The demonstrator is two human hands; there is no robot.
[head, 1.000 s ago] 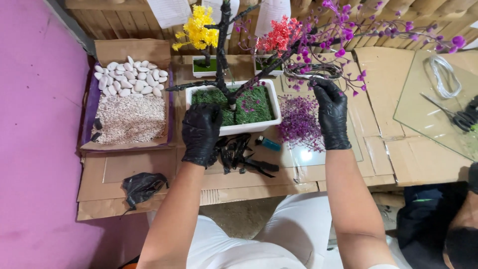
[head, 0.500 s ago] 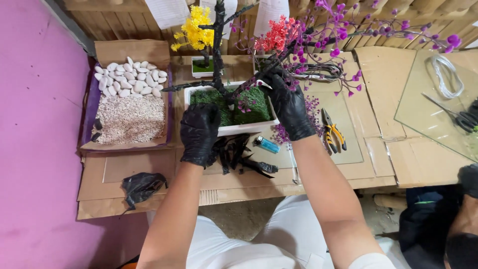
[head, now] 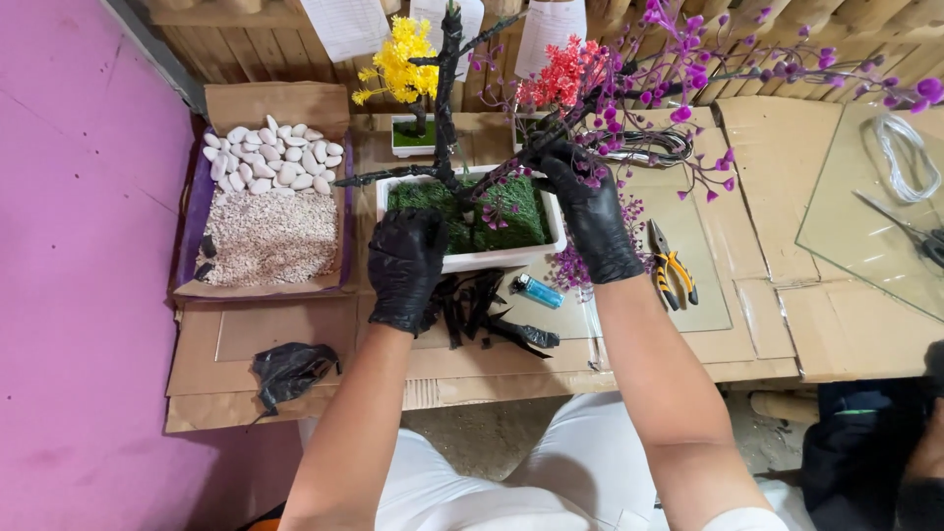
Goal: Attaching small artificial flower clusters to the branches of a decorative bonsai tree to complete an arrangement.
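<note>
The white planter [head: 472, 258], lined with green moss, is seen at the centre of the frame. Its near rim is gripped by the gloved left hand [head: 405, 267], fingers curled closed. A dark branch [head: 492, 183] carrying purple blossoms [head: 678, 79] is pinched by the closed fingers of the right hand [head: 590, 211] above the planter. Pliers [head: 671, 270] lie just right of centre.

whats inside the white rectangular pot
The white rectangular pot holds green moss-like matting and a dark tree trunk. The left hand covers its near-left corner; beneath the matting is hidden.
</note>
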